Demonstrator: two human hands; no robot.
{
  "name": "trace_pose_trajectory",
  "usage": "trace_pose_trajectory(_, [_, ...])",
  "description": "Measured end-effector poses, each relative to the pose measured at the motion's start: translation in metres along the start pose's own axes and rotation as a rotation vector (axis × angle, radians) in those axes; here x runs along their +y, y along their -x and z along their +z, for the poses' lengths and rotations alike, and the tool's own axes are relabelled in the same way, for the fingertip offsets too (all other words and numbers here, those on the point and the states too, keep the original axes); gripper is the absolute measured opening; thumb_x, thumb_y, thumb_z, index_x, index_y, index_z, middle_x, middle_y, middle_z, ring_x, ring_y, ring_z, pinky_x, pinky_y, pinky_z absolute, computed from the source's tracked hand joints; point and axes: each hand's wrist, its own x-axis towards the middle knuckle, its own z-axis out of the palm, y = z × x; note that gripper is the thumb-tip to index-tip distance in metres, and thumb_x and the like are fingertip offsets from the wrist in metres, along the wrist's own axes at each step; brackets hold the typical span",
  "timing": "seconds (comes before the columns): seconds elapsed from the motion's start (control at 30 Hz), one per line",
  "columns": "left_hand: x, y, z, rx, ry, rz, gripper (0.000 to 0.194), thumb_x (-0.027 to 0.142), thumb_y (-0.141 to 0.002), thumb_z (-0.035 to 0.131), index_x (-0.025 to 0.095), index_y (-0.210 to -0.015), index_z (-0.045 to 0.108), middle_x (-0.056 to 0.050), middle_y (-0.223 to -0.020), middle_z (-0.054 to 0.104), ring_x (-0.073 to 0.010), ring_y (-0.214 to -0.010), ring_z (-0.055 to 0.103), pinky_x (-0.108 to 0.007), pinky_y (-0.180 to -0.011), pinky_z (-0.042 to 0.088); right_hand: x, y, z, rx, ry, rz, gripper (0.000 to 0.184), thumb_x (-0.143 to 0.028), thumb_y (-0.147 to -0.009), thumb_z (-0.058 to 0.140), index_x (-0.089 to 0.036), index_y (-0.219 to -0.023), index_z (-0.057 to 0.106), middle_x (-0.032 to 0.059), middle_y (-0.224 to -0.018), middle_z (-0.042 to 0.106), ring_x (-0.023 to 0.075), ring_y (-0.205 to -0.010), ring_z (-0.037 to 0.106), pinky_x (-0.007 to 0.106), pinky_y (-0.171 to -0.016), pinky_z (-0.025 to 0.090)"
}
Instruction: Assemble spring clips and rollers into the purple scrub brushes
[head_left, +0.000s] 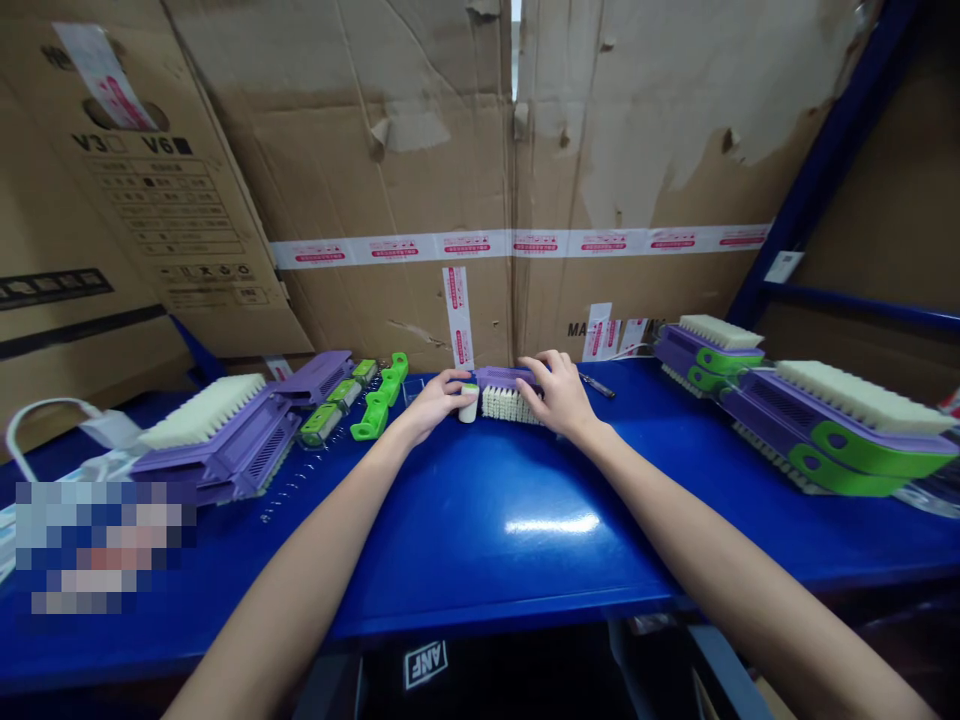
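Observation:
Near the back of the blue table, my left hand (435, 405) has its fingers closed around a small whitish rounded piece with a green edge (468, 404). Its exact kind is too small to make out. Just right of it lies a purple brush body (495, 376) with cream bristles (508, 404) facing me. My right hand (561, 396) rests over the right end of this brush, fingers curved around it, partly hiding it. Between the hands, the piece and the bristles are close together; whether they touch, I cannot tell.
To the left stand purple housings with a cream brush (206, 410), green-topped clear parts (322, 422), green brackets (380, 400) and scattered small metal bits (289, 490). Stacked purple-green brushes (840, 430) stand right. A dark pen-like tool (597, 385) lies behind my right hand. Cardboard (390, 180) walls the back.

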Motion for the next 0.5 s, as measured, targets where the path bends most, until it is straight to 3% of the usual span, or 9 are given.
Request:
trace_pose_trajectory(0.17, [0.001, 0.001, -0.009, -0.010, -0.005, -0.044, 0.042, 0.017, -0.064, 0.071, 0.018, -0.103, 0.056, -0.007, -0.097, 0.067, -0.0184, -0.084, 0.065, -0.030, -0.073, 0.048, 0.008, 0.000, 0.006, -0.125, -0.114, 0.111, 0.035, -0.037, -0.092, 0.042, -0.015, -0.111, 0.062, 0.0116, -0.101, 0.064, 0.0237, -0.094, 0.057, 0.035, -0.085, 0.044])
trace_pose_trajectory(0.5, [-0.004, -0.005, -0.006, 0.112, 0.069, 0.041, 0.032, 0.016, -0.067, 0.071, 0.016, -0.096, 0.056, -0.010, -0.098, 0.069, -0.0199, -0.083, 0.066, -0.034, -0.074, 0.052, 0.016, -0.002, 0.007, -0.023, -0.286, 0.207, 0.030, -0.033, -0.088, 0.043, -0.016, -0.087, 0.068, 0.0090, -0.086, 0.069, 0.0205, -0.081, 0.062, 0.031, -0.075, 0.045])
